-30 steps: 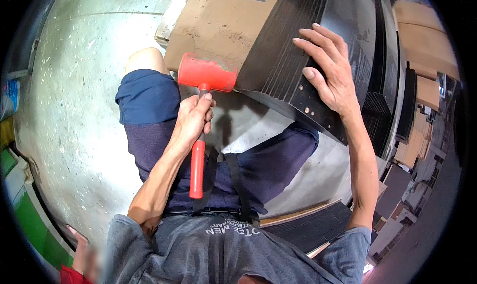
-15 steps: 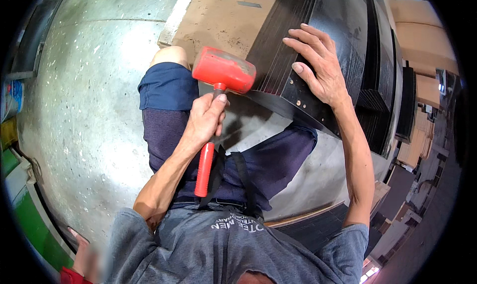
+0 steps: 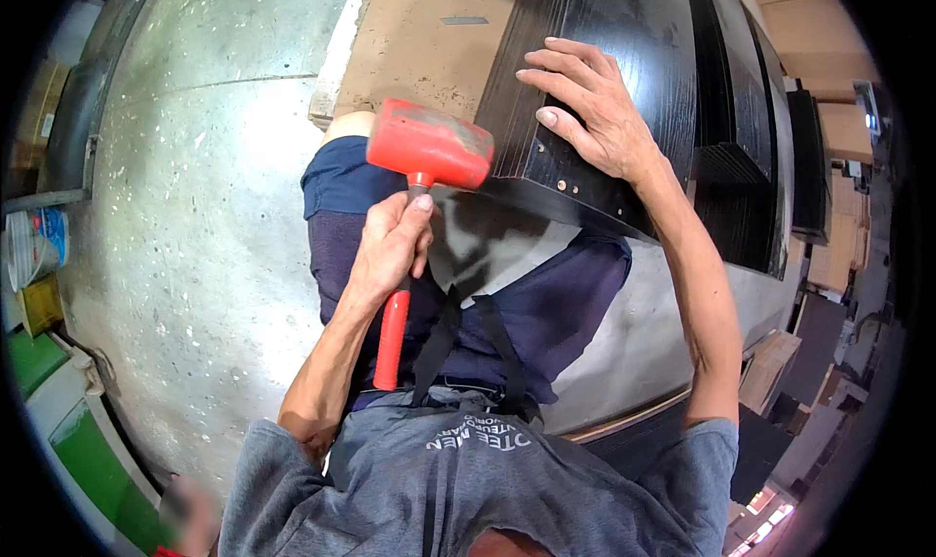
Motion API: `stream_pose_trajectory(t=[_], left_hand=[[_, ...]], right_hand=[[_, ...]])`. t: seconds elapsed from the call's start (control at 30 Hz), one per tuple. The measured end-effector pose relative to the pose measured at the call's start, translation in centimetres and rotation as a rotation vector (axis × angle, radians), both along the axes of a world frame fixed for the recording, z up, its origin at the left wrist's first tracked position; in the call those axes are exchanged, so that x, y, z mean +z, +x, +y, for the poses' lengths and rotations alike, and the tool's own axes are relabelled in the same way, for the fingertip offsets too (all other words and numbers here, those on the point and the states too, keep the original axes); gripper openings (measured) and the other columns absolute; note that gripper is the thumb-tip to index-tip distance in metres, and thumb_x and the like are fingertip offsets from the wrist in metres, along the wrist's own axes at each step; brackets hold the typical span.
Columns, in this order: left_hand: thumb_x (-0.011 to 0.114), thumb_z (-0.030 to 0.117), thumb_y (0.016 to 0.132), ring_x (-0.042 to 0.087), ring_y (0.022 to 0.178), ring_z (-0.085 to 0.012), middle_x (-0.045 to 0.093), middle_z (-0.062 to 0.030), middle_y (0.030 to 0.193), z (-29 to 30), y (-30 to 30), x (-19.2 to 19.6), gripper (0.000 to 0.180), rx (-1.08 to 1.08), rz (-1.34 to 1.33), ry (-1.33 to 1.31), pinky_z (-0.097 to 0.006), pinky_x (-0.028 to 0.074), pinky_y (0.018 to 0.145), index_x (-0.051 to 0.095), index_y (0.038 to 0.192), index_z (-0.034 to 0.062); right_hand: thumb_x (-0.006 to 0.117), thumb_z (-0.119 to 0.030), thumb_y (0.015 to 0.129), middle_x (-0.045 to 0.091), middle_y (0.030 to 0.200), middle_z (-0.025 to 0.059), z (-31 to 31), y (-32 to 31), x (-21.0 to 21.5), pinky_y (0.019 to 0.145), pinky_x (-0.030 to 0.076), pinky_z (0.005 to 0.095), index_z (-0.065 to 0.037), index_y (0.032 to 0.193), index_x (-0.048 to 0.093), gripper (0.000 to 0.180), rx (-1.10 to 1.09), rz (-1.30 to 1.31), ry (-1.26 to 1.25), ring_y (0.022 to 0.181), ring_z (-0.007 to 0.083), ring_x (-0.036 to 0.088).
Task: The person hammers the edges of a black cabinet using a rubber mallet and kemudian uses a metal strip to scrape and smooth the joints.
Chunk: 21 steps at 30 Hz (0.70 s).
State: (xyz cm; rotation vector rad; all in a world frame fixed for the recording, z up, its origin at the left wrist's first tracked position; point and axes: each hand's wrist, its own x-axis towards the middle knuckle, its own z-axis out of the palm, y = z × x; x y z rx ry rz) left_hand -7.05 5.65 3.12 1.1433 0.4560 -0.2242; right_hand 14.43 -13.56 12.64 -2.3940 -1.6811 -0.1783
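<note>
Hands working at a dark wood panel, seen from above. Left hand (image 3: 390, 250) wrapping its grip tight around the red handle of a rubber mallet (image 3: 429, 150), thumb lying up near the neck. Red mallet head resting against, or just beside, the near corner of the black panel (image 3: 624, 79); contact too close to tell. Right hand (image 3: 590, 109) lying flat on the panel's top face near that corner, fingers spread, grip wide and holding nothing. Panel leaning over the knees, in dark blue shorts (image 3: 546, 308). Cardboard sheet (image 3: 419, 40) lying on the concrete floor (image 3: 195, 216) beyond the mallet. More dark panels (image 3: 809, 167) stacking up at right.
</note>
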Motion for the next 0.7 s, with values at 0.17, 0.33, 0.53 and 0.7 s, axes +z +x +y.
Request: stream_pose_trajectory(t=[0.17,0.33,0.53,0.7], left_hand=[[0.048,0.028,0.1,0.039,0.039,-0.008,0.044,0.0001,0.058,-0.3,-0.3,-0.2,0.032,0.046,0.019,-0.082,-0.023,0.034,0.037,0.054,0.093,-0.0027],[0.05,0.026,0.098,0.04,0.041,-0.0088,0.046,-0.0005,0.058,1.3,-1.1,1.5,0.029,-0.119,-0.014,0.196,-0.024,0.034,0.039,0.056,0.089,-0.0006],[0.067,0.015,0.085,0.057,0.053,-0.0283,0.055,-0.0125,0.068,8.7,-3.8,3.7,0.021,-0.52,-0.753,1.17,-0.04,0.046,0.051,0.054,0.093,0.0011],[0.058,0.012,0.08,0.058,0.058,-0.0227,0.051,-0.0056,0.067,8.8,-0.7,6.3,0.018,-1.056,-1.14,1.498,-0.035,0.048,0.056,0.053,0.094,0.0024]], right_hand=[[0.057,-0.032,0.09,0.058,0.123,0.0069,0.2,-0.2,-0.2,0.101,0.035,0.0432,-0.01,0.116,0.063,0.034,-0.012,-0.001,0.023,0.125,0.0278,0.045],[0.056,-0.032,0.091,0.058,0.121,0.0073,-0.6,0.0,-0.3,0.1,0.036,0.043,-0.01,0.115,0.063,0.034,-0.006,-0.027,0.047,0.124,0.0271,0.045],[0.056,-0.032,0.091,0.059,0.119,0.0065,0.1,0.2,-0.6,0.099,0.036,0.0422,-0.009,0.113,0.063,0.033,0.038,-0.036,0.083,0.122,0.0256,0.047],[0.056,-0.031,0.091,0.059,0.121,0.0057,-0.6,-0.1,-0.6,0.098,0.037,0.0415,-0.01,0.113,0.063,0.031,0.012,-0.04,0.083,0.121,0.0243,0.047]])
